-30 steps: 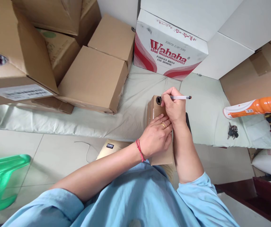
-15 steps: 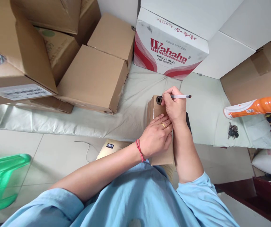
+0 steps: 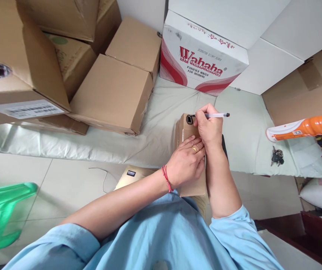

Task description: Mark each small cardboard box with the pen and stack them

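A small brown cardboard box (image 3: 190,129) stands at the table's front edge, close to my body. My left hand (image 3: 187,161) lies flat across its top, fingers stretched out, with a gold ring and a red string at the wrist. In my right hand (image 3: 210,125) is a pen (image 3: 218,115) with a clear barrel and a dark end, pinched between the fingers. Its tip is at the right of a dark-rimmed spot (image 3: 189,119) near the box's far end; whether that is a hole or a drawn mark I cannot tell.
Cardboard boxes (image 3: 111,92) are stacked at the left. A white Wahaha carton (image 3: 200,63) stands at the back. To the right lie an orange bottle (image 3: 307,127) and keys (image 3: 277,156). A green plastic stool (image 3: 3,213) is on the floor at the left.
The pen and my right hand have shifted very slightly to the right, beside the dark-rimmed spot. My left hand stays on the box. The whole view has moved a little.
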Tool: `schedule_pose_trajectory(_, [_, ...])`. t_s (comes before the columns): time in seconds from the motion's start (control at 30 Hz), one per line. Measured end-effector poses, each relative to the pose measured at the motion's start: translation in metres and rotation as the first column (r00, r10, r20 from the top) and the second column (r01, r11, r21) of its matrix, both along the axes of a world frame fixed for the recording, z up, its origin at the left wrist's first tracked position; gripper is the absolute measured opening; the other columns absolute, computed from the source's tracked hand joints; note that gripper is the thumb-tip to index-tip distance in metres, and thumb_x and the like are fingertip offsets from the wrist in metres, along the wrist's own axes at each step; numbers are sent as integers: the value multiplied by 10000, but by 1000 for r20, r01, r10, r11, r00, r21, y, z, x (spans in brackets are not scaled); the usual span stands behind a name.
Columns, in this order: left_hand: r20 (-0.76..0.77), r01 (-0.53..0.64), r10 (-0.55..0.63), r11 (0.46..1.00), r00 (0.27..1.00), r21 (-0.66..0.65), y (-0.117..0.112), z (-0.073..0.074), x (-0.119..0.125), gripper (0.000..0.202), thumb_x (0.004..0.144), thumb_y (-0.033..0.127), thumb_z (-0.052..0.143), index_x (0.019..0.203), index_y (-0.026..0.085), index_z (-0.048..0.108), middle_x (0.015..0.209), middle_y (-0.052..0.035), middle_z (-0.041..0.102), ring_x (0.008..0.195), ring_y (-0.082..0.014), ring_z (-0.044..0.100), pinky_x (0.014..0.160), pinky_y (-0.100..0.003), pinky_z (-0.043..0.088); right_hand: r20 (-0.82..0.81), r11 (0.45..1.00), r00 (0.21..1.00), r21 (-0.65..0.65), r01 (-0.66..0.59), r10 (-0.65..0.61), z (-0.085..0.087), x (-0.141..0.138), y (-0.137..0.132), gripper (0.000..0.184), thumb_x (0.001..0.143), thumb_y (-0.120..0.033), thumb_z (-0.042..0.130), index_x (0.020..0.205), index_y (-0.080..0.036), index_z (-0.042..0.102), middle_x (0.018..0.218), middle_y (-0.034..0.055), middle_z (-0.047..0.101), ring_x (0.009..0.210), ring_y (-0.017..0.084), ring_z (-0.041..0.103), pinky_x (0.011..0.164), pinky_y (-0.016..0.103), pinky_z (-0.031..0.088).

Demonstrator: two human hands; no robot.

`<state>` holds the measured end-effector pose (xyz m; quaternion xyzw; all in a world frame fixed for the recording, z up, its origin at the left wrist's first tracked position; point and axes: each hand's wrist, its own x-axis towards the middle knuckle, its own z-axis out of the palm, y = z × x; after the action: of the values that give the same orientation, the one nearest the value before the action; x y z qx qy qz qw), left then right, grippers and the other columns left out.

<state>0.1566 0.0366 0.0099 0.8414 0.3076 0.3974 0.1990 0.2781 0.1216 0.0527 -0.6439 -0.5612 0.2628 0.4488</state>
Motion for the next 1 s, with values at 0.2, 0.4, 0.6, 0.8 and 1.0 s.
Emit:
schedule_pose_trajectory(0.2, [10,-16,15,999,1000,35,0,0,0,367,992,141,539,1261,76,779,1313,-182,813,1327,-321,745,1289,-534,525,26,1000,999,9,24,-24,-2,2,0,163,875,-218,571,722,-251,527,616,-81,518,616,123,471,648,276,387])
schedule_pose_trajectory(0.4, [-4,-11,11,1000,1000,18,-1,1,-2,396,1003,152,543,1322,72,764,1345,-188,800,1349,-322,735,1296,-546,517,39,1000,999,15,22,-23,-1,0,0,210,856,-222,585,681,-257,474,582,-86,472,581,119,423,614,279,365])
schedule_pose_trajectory(0.6, [-3,-18,18,999,1000,34,-1,0,0,398,1005,154,548,1326,56,762,1348,-187,800,1340,-325,739,1297,-544,517,60,998,997,47,46,-48,1,-2,-2,219,835,-218,591,665,-253,457,583,-86,426,588,116,367,604,285,323])
schedule_pose_trajectory(0.8, [-4,-24,24,998,1000,52,0,-2,0,370,1006,154,546,1277,50,775,1336,-184,806,1320,-322,750,1295,-529,523,69,1000,998,15,11,-12,4,-2,-4,252,827,-214,587,632,-245,432,579,-80,378,583,109,352,592,290,300])
schedule_pose_trajectory(1.0, [7,-30,30,998,1000,51,0,-2,0,365,999,149,540,1258,49,777,1312,-185,814,1312,-325,753,1280,-534,537,-17,998,998,22,-61,62,2,0,-4,176,857,-231,569,696,-248,501,606,-73,473,598,114,430,616,266,371])
